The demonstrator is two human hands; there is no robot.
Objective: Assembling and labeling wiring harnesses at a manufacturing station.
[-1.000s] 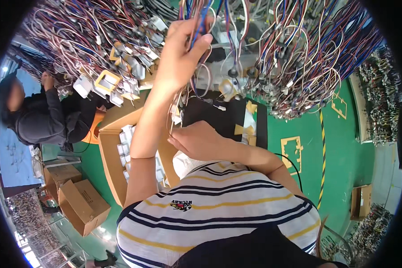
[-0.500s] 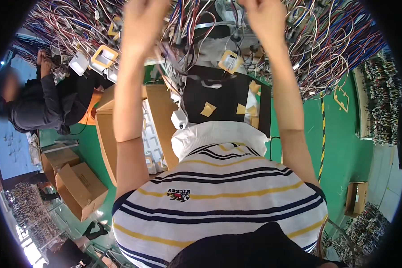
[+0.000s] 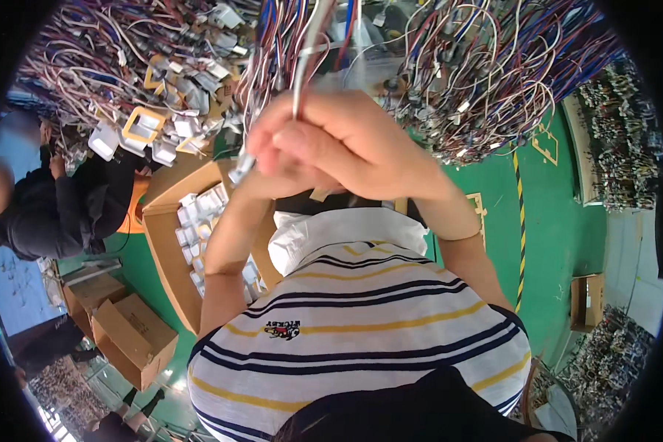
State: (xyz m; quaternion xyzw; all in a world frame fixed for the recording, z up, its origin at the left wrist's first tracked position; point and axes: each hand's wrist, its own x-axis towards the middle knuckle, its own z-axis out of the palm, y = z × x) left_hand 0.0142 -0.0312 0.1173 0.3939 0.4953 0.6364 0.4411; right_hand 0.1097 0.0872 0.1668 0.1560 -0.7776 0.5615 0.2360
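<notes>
My two hands are together above my lap, in front of the hanging wire bundles. Closed round a pale cable point(image 3: 300, 81) that runs up out of its grip, my right hand point(image 3: 357, 144) lies over the other. My left hand point(image 3: 276, 180) is mostly covered by it; its fingers look curled, and what they hold is hidden. A small whitish connector point(image 3: 240, 169) sticks out beside the left fingers. Red, blue and white wires point(image 3: 272, 44) hang just beyond both hands. Below them, white cloth point(image 3: 346, 225) covers my lap.
An open cardboard box point(image 3: 166, 236) at my left holds several white parts. White housings with yellow frames point(image 3: 144, 125) hang at the far left. A co-worker in dark clothes point(image 3: 74, 199) sits at left. More wire bundles point(image 3: 493, 74) hang at right, above a green floor point(image 3: 486, 177).
My hands were apart and raised among the wires; they have come down and toward each other. A pale cable now shows in the right hand. My view has shifted slightly.
</notes>
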